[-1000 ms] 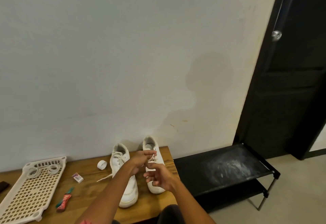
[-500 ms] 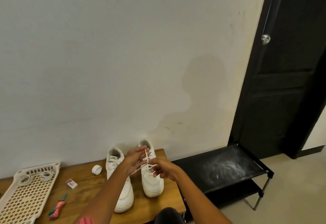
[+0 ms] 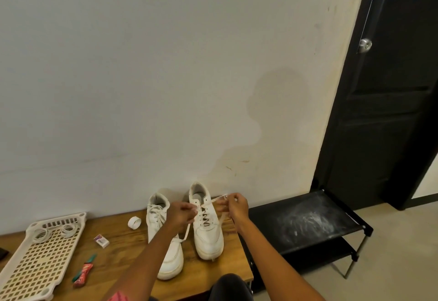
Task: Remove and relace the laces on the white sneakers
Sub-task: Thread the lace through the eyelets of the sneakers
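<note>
Pulling the lace out sideways from the right sneaker.
Left hand and right hand each pinch one end; the shoe sits between them.

A: How many shoes are there?
B: Two white sneakers: the right sneaker lies between the two sets of fingers; the left sneaker lies just left of them.
A: And hands?
B: Two: the left hand and the right hand, each pinching one lace.
A: Anything left of the fingers?
B: One perforated tray containing two tape rolls; one loose tape roll; one small box; one red tube.
A: To their right?
B: One black rack; one door with one knob.
</note>
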A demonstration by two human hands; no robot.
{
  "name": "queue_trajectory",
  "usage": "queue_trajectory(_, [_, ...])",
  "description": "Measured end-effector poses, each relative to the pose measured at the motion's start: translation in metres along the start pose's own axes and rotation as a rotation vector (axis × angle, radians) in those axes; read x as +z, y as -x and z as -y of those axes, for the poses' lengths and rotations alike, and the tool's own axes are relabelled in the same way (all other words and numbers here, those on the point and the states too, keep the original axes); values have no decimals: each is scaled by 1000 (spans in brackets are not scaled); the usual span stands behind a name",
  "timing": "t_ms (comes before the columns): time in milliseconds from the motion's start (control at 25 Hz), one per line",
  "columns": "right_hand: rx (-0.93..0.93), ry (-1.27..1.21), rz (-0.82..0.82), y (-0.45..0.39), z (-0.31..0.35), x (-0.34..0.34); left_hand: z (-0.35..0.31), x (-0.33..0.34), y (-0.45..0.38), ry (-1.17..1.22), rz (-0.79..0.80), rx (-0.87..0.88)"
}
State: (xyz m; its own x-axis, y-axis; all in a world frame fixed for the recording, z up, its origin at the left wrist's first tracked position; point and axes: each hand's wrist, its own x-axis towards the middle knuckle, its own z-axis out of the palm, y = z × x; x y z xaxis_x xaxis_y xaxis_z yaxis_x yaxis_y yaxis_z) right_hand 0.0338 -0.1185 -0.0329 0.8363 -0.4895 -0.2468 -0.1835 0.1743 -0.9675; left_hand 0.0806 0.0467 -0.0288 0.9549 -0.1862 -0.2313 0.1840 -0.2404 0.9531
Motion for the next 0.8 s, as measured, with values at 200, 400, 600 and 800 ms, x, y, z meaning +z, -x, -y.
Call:
queue_trajectory(200, [3,-134,-80,-16,-3,2,25,5,5,-373,125,33])
queue_trajectory(400, [226,-482,-45,-16,-6,1,31,0,0,-528,237,3])
queue_trajectory(600, [335,-643,49,-15,-19,5,43,-10,-9,-748,365,-160])
queue_trajectory(800, [246,-358,156,-22,-15,7,39,-7,-24,-1023,454,-296])
